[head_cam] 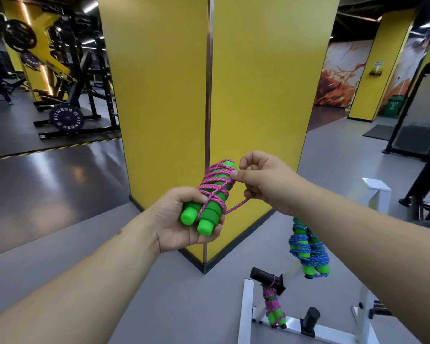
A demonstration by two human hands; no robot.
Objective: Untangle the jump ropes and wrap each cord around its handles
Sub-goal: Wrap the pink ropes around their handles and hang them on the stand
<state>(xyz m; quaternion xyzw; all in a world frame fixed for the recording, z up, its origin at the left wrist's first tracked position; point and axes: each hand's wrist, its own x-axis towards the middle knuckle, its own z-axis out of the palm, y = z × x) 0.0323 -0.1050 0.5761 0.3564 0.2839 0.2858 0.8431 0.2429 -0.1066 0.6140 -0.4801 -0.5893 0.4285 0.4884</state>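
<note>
My left hand (pixel 181 219) grips a pair of green foam handles (pixel 210 197) held side by side, with pink cord wound many times around them. My right hand (pixel 261 180) pinches the loose end of the pink cord (pixel 236 207) beside the top of the bundle; a short loop of it hangs between the two hands. Lower right, a blue-corded jump rope (pixel 308 247) wound on green handles hangs partly behind my right forearm. A second pink-corded bundle (pixel 273 309) hangs from a black peg.
A white metal rack (pixel 246 319) with black pegs (pixel 310 319) stands at the lower right. A yellow pillar (pixel 209 95) rises directly ahead. Weight machines and a plate marked FITNESS (pixel 66 117) stand at the left, more black equipment at the right edge.
</note>
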